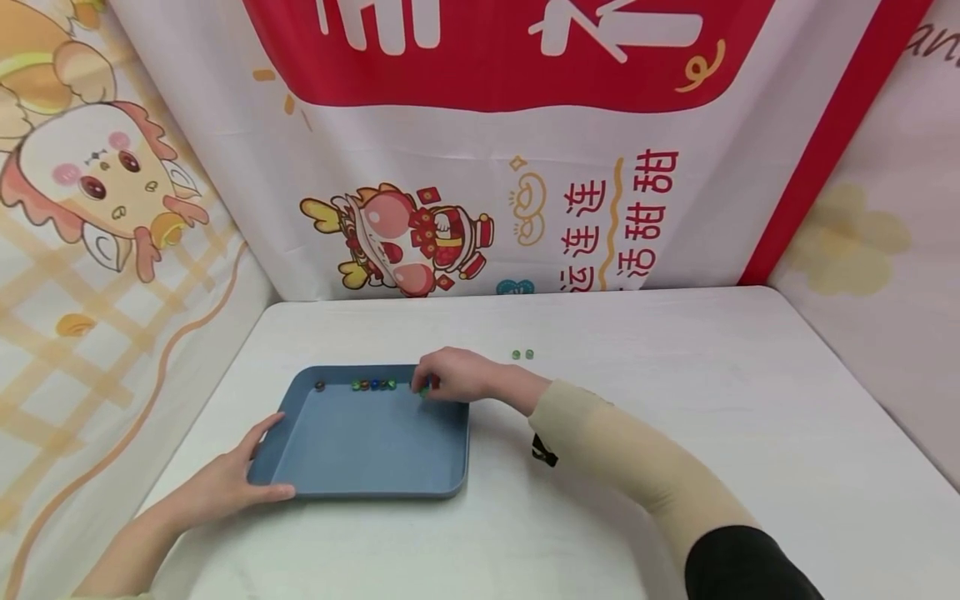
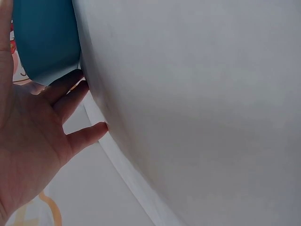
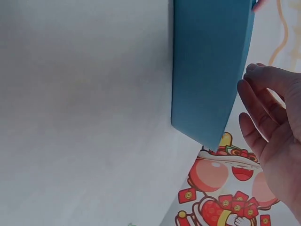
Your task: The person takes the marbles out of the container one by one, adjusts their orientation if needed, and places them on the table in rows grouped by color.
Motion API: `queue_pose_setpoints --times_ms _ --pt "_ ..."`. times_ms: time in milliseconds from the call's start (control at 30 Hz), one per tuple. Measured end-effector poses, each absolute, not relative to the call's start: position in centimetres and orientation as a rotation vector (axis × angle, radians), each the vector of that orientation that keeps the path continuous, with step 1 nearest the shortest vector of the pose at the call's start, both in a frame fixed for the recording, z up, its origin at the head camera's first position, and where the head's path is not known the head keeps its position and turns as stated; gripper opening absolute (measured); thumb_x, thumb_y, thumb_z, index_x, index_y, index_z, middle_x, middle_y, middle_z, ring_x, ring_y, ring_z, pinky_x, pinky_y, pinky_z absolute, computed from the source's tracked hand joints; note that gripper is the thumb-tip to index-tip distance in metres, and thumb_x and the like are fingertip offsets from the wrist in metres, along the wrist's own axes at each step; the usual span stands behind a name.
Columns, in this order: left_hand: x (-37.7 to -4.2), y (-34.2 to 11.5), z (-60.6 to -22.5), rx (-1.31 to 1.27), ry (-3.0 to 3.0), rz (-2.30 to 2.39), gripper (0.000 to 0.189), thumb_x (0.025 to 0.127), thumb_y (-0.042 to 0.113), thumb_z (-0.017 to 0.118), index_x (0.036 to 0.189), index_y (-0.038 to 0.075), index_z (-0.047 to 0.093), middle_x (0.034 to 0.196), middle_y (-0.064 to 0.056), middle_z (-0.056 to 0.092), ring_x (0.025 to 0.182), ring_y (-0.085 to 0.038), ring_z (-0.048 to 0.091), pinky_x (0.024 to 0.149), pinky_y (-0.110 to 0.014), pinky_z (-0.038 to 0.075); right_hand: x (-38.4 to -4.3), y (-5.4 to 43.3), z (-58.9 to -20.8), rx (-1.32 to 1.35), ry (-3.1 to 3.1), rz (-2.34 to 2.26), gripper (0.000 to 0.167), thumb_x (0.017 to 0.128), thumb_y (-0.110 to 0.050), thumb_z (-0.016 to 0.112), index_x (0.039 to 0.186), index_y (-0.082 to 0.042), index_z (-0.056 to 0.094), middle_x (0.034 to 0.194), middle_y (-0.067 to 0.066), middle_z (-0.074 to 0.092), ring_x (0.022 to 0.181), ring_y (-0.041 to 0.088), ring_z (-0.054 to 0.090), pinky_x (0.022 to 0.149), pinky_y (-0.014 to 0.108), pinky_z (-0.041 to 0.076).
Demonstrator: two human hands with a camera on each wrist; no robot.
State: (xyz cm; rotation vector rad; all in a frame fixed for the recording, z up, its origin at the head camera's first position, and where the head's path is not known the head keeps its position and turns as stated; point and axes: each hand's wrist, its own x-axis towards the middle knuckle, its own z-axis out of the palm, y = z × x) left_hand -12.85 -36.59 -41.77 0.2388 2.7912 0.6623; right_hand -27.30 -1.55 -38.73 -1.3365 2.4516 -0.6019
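Observation:
A shallow blue-grey tray [image 1: 360, 450] lies on the white table. My left hand [image 1: 217, 492] spans its near left corner, thumb along the front rim and fingers against the left side; in the left wrist view the fingers are spread. Over the tray's far right part, my right hand [image 1: 453, 375] points down, its thumb and index finger pinching a green marble [image 1: 424, 391] that is partly hidden. Along the far wall inside the tray runs a short row of several glass marbles [image 1: 375, 385], green, brown and blue. A brown marble [image 1: 320, 387] sits apart toward the far left corner.
Two pale green marbles [image 1: 522, 355] lie on the table [image 1: 675, 375] beyond the right forearm, close together. A printed cloth [image 1: 465, 133] hangs behind the table's far edge, and patterned cloth also stands on both sides.

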Motion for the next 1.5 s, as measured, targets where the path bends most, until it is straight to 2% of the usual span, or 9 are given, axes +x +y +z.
queue_pose_setpoints --times_ms 200,400,633,1133,1367,1500 --pt "-12.9 -36.7 -41.8 0.232 2.769 0.68 0.114 0.079 0.048 0.078 0.154 0.005 0.004 0.133 -0.05 0.032 0.118 -0.059 0.043 0.085 -0.06 0.043 -26.6 -0.2 -37.5 -1.388 2.418 -0.618 0.021 0.092 -0.012 0.068 0.112 -0.01 0.072 0.098 -0.007 0.063 0.085 0.007 0.057 0.077 0.018 0.046" --pt "-13.0 -36.7 -42.0 0.234 2.785 0.675 0.115 0.077 0.05 0.078 0.154 0.005 0.005 0.132 -0.05 0.034 0.118 -0.059 0.043 0.085 -0.061 0.043 -26.3 1.5 -36.7 -1.382 2.424 -0.635 0.019 0.092 -0.011 0.069 0.11 -0.012 0.073 0.1 -0.007 0.064 0.088 0.006 0.058 0.079 0.019 0.047" --pt "-13.0 -36.8 -42.0 0.247 2.796 0.668 0.114 0.079 0.047 0.079 0.154 0.004 0.004 0.13 -0.051 0.036 0.117 -0.06 0.044 0.084 -0.061 0.043 -26.6 3.8 -35.9 -1.332 2.438 -0.712 0.019 0.091 -0.011 0.07 0.109 -0.015 0.073 0.101 -0.007 0.064 0.089 0.007 0.058 0.086 0.032 0.05" --pt "-12.9 -36.8 -41.9 0.232 2.772 0.697 0.115 0.078 0.049 0.078 0.154 0.006 0.004 0.134 -0.05 0.033 0.119 -0.058 0.043 0.085 -0.061 0.043 -27.8 9.0 -34.9 -1.218 2.597 -0.748 0.019 0.091 -0.013 0.07 0.109 -0.018 0.073 0.103 -0.008 0.065 0.09 0.008 0.06 0.081 0.027 0.049" --pt "-12.9 -36.8 -42.0 0.226 2.779 0.698 0.116 0.076 0.051 0.079 0.154 0.007 0.005 0.134 -0.049 0.033 0.119 -0.058 0.043 0.085 -0.061 0.043 -28.7 10.8 -35.0 -1.141 2.634 -0.777 0.018 0.091 -0.013 0.071 0.108 -0.017 0.073 0.102 -0.007 0.065 0.09 0.009 0.06 0.079 0.03 0.051" --pt "-12.8 -36.8 -42.0 0.223 2.786 0.69 0.116 0.076 0.052 0.078 0.154 0.007 0.005 0.133 -0.049 0.034 0.118 -0.058 0.044 0.085 -0.061 0.043 -29.3 11.5 -35.4 -1.09 2.644 -0.796 0.018 0.09 -0.013 0.071 0.108 -0.016 0.073 0.103 -0.005 0.066 0.09 0.011 0.06 0.083 0.037 0.051"
